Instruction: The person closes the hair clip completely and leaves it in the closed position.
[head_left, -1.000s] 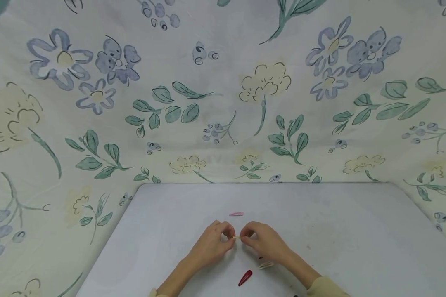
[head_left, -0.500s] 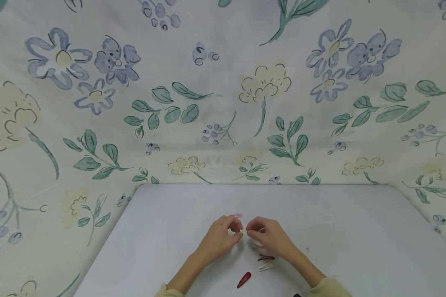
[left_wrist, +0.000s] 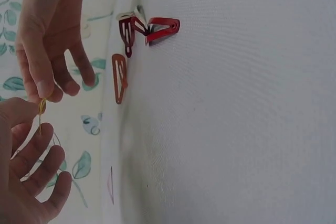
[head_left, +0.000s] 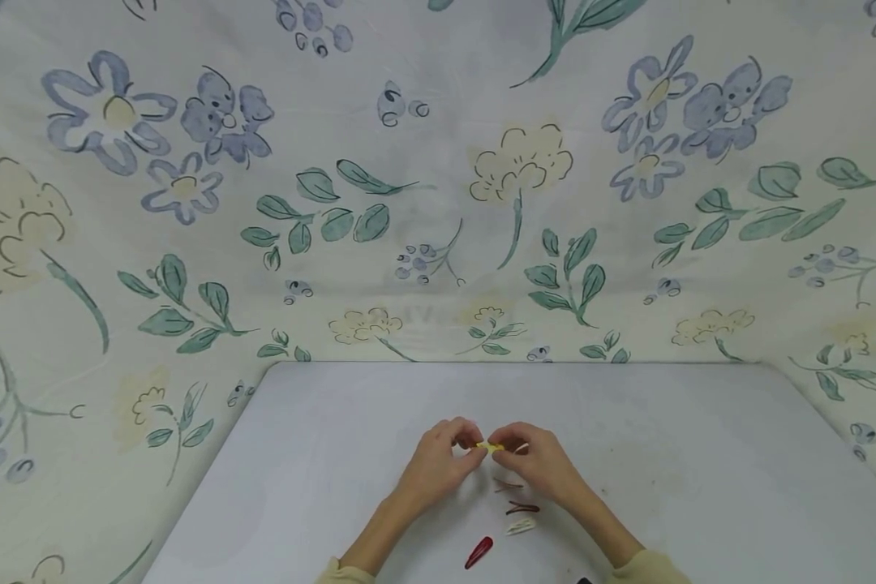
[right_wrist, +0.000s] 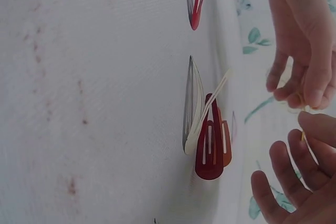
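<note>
Between both hands, raised over the white table, is a small yellow snap hair clip (head_left: 491,447). My left hand (head_left: 438,458) pinches its left end between thumb and fingertip. The right hand (head_left: 540,458) pinches the other end, and the fingers cover much of the clip. In the left wrist view the yellow clip (left_wrist: 41,113) appears edge-on as a thin strip. Closer to me than the hands lie an orange-brown hair clip (head_left: 507,485), a dark red one (head_left: 523,508), a cream one (head_left: 521,527) and a red one (head_left: 479,552); several of these stand sprung open.
A pink hair clip (left_wrist: 110,186) lies beyond the hands, mostly covered by the left one in the head view. A dark object (head_left: 584,581) shows at the bottom edge. The white table (head_left: 701,454) ends at a flower-patterned cloth (head_left: 438,203) behind and at both sides.
Both hands have shifted right and slightly away from me with the yellow clip, and more of its yellow now shows. The orange-brown and dark red clips have come out from behind the right hand.
</note>
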Motion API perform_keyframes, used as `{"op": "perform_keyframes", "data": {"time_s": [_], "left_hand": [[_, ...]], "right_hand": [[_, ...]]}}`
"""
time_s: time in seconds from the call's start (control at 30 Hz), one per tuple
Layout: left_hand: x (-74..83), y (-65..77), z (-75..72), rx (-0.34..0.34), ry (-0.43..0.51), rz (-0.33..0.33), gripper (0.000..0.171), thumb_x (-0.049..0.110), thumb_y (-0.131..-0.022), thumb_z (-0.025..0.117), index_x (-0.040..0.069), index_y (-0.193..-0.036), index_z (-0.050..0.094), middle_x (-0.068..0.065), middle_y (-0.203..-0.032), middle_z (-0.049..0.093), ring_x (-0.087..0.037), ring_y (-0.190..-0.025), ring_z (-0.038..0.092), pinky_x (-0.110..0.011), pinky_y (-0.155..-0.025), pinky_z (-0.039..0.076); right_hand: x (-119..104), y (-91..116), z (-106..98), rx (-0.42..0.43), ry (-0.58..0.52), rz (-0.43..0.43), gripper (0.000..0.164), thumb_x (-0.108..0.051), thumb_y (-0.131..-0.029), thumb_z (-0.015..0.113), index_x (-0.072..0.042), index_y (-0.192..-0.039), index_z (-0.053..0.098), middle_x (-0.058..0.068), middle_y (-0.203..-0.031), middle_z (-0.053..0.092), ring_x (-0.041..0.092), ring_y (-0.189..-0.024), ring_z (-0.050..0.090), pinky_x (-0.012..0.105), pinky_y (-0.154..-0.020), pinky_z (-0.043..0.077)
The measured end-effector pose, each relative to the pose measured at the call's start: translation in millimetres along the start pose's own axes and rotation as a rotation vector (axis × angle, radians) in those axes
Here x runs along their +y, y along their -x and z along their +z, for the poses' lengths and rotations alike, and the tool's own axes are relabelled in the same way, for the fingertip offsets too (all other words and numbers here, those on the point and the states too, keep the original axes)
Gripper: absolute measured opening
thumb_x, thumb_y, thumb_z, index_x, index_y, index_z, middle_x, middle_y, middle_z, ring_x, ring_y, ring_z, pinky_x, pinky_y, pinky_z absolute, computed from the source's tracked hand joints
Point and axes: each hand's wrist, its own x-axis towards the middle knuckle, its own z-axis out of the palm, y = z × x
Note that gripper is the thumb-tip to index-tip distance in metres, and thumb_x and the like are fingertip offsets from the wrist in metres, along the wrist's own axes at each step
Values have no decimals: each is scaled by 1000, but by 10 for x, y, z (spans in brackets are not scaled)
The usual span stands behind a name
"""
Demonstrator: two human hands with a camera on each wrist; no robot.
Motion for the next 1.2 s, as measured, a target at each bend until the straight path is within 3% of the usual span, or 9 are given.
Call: {"op": "perform_keyframes", "data": {"time_s": [0.13,0.4,0.53,0.67,0.8,0.97,1.2], "left_hand": [[13,-14,37,27,-7,-4,11,15,-87,72,14,-96,65,5,-89,61,-15,-89,57,-30,-77,46],[65,-52,113,141,-67,79,15,11,-84,75,13,-97,67,2,-91,63,-14,-89,56,-30,-78,49],[65,-83,164,209,-65,103,15,10,-82,77,14,-93,67,4,-90,63,-12,-88,55,-29,-78,48],[52,-120,216,288,-31,130,16,8,-79,78,15,-90,67,4,-87,62,-12,-87,55,-30,-77,49],[50,-147,248,346,54,134,15,6,-78,78,13,-88,68,3,-85,63,-13,-87,56,-33,-78,50],[49,-160,275,385,165,119,10,6,-80,76,10,-86,70,4,-83,64,-12,-88,56,-32,-80,52],[66,-175,296,441,219,107,9,6,-79,77,12,-82,71,6,-81,65,-11,-88,56,-30,-79,52]], "right_hand": [[18,2,14,38,-1,1,17,-8,-88,72,-11,-104,69,-1,-98,68,14,-89,60,35,-85,53],[17,1,9,161,5,-54,13,-3,-86,72,-12,-95,68,-4,-91,65,13,-86,60,27,-79,53],[25,2,10,231,-9,-57,12,-4,-86,72,-12,-94,68,-3,-90,65,15,-87,60,32,-82,53],[29,3,17,291,-22,-70,12,-6,-86,74,-12,-93,67,-2,-89,64,16,-87,60,38,-85,52],[15,-5,34,347,-28,-111,13,-6,-85,75,-12,-92,67,-2,-88,64,15,-86,60,36,-84,52],[13,-24,66,407,-62,-166,13,-3,-84,75,-11,-91,67,-3,-87,64,14,-83,60,37,-81,53],[29,-43,121,477,-89,-205,15,-3,-84,76,-12,-93,67,-3,-89,65,13,-83,61,40,-77,54]]}}
